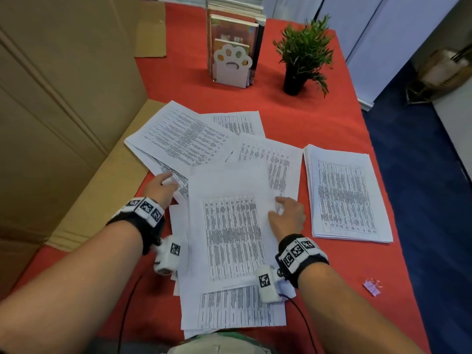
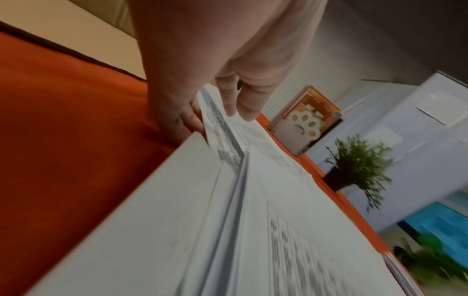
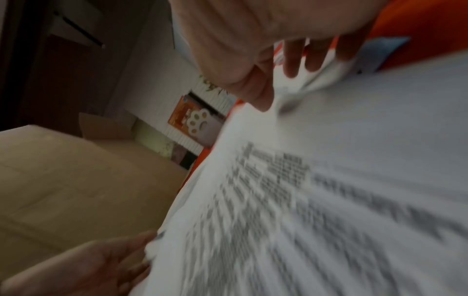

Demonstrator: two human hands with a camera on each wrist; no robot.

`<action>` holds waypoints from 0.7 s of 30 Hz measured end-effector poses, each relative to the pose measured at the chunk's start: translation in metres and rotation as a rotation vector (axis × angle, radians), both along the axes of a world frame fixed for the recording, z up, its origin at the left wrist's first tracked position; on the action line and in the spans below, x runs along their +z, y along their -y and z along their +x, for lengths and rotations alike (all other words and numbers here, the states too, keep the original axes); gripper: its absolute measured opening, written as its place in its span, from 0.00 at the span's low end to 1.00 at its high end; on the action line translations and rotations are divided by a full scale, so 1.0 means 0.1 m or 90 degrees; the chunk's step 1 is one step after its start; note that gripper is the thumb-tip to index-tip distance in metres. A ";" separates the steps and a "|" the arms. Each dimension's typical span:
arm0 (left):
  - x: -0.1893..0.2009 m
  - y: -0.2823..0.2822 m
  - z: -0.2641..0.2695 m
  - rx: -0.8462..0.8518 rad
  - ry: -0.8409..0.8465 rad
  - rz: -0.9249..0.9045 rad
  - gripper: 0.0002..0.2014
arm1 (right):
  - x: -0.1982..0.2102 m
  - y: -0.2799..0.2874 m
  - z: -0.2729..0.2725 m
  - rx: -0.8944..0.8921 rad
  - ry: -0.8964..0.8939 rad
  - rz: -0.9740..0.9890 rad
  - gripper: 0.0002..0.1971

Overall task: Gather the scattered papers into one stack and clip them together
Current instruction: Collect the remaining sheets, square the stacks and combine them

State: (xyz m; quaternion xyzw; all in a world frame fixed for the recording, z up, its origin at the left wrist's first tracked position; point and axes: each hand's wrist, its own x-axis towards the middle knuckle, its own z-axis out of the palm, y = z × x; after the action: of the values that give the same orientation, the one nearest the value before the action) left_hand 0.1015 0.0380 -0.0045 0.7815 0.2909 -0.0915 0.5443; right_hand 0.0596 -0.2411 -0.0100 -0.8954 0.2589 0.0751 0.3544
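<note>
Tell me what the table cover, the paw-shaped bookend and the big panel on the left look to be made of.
Table cover: red cloth by the look, matte and without glare.
Paw-shaped bookend: thin, rigid white sheet with cut-out holes, smooth; painted metal or plastic, cannot tell which.
Panel on the left: brown cardboard, matte, with fold creases.

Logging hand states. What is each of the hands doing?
Left hand: pinching the edge of a printed sheet.
Right hand: open, on the top sheet.
</note>
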 end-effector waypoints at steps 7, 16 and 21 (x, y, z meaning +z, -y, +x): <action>0.03 0.06 0.26 0.137 -0.024 0.099 0.23 | 0.09 0.21 0.38 -0.102 0.020 0.096 0.24; -0.04 0.00 0.24 0.150 0.019 0.142 0.13 | 0.08 0.16 0.69 0.066 -0.005 0.169 0.21; -0.05 -0.23 0.14 0.189 0.071 0.156 0.10 | -0.03 0.21 0.93 0.062 0.038 0.107 0.15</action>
State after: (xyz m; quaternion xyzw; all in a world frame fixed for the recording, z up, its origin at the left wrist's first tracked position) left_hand 0.1153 0.0612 -0.0097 0.7941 0.3812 0.0694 0.4683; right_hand 0.1527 -0.2623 -0.0126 -0.8758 0.1976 0.0871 0.4317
